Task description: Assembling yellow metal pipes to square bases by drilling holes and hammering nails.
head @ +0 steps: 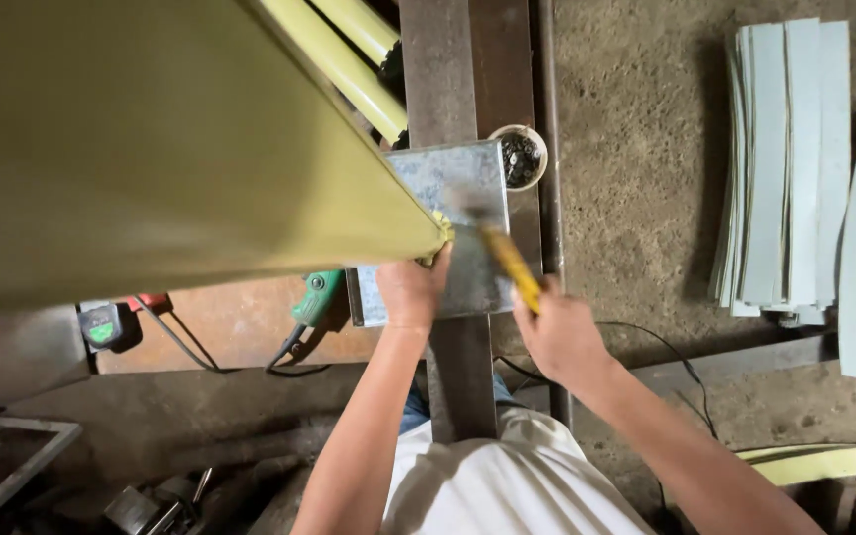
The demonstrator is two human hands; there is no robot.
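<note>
My right hand (559, 332) is closed around a hammer's yellow handle (510, 266), its blurred head over a stiff steel plate (448, 183); my left hand (410, 292) pinches the sheet corner (438, 230) there, thin and bendy, best gripped near its edge

Yellow panel (151, 149) blocks left; cup of screws (520, 157) crowds plate's (448, 178) far edge; right floor (636, 149) open.

Two hands (413, 292) (557, 332), one hammer (507, 260), one steel plate (468, 178), one cup (520, 157)
</note>
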